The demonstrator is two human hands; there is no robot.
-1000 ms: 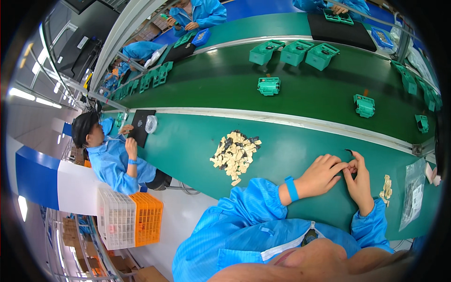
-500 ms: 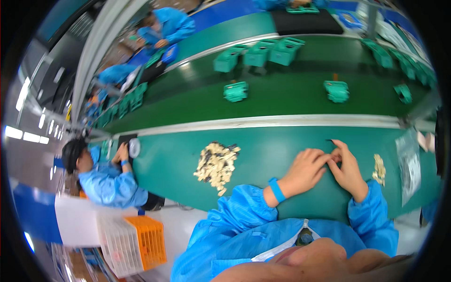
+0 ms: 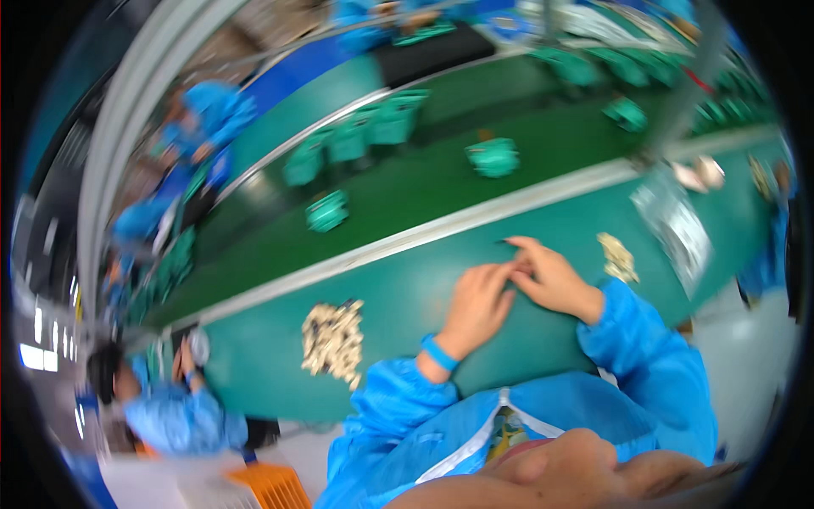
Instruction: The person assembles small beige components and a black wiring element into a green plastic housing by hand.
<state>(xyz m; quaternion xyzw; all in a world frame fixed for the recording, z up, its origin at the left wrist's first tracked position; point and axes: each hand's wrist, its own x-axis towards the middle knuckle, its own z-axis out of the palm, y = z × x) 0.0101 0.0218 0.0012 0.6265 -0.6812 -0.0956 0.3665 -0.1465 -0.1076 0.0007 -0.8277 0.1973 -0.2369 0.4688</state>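
Meeting at the fingertips, the left hand and right hand are right of the big pile of cream and dark pieces; what they pinch between them cannot be told. A thin dark strip juts from the right hand, also right of that pile. Farther right come a smaller pile and a clear bag. Beyond the big pile, a pale rail stands between it and the green boxes. Left of it is a co-worker.
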